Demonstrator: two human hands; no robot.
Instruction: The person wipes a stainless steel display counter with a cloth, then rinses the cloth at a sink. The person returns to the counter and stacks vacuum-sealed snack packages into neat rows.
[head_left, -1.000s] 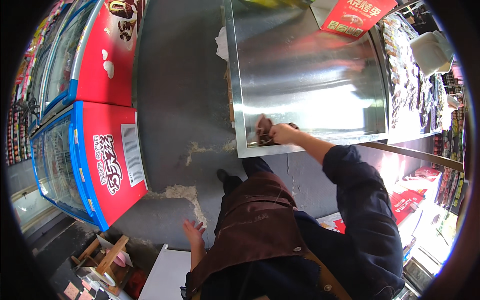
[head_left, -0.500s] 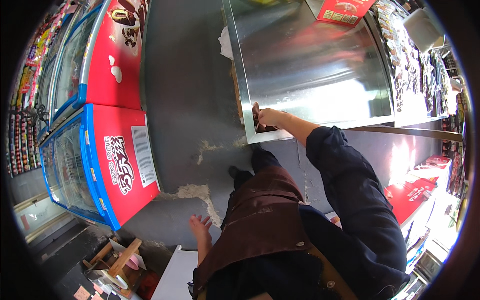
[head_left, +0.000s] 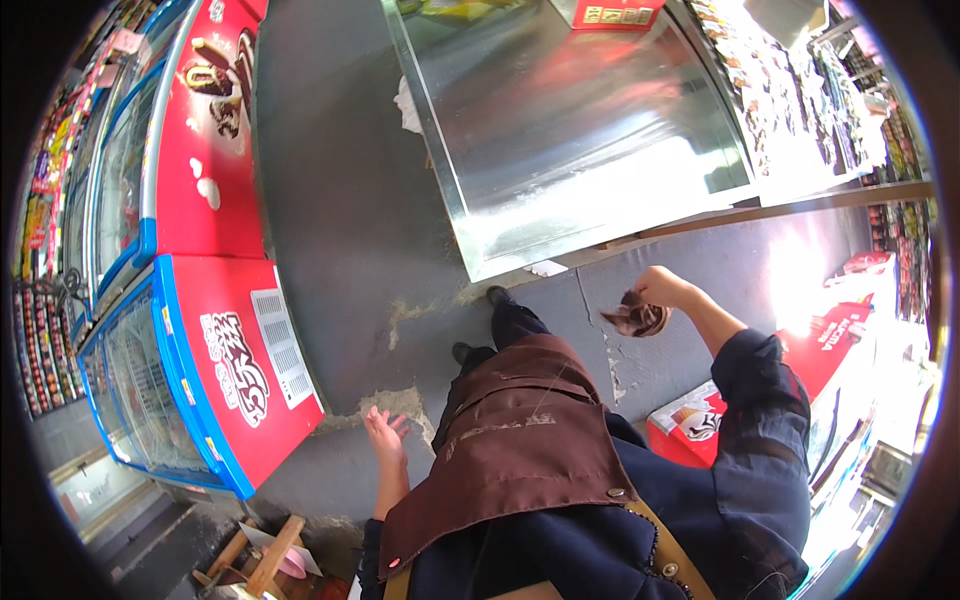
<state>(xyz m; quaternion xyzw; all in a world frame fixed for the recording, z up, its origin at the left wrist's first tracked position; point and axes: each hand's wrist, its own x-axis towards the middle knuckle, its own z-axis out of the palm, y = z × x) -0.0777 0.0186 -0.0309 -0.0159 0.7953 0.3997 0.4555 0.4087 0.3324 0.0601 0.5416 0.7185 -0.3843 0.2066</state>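
I see the right hand (head_left: 660,288) closed on the brown cloth (head_left: 640,316), in the air just off the near edge of the counter (head_left: 560,120). If this grip is too light, I think the hanging folds could slip down to the floor (head_left: 330,250). The left hand (head_left: 384,432), well apart, is spread and empty, before the counter's left corner. Unlike the earlier frame, the cloth is no longer inside that corner.

Strong light from the right glares on the silver rectangular metal tabletop (head_left: 590,130) and dark grey floor (head_left: 335,200); black-rimmed fisheye distortion bends edges.
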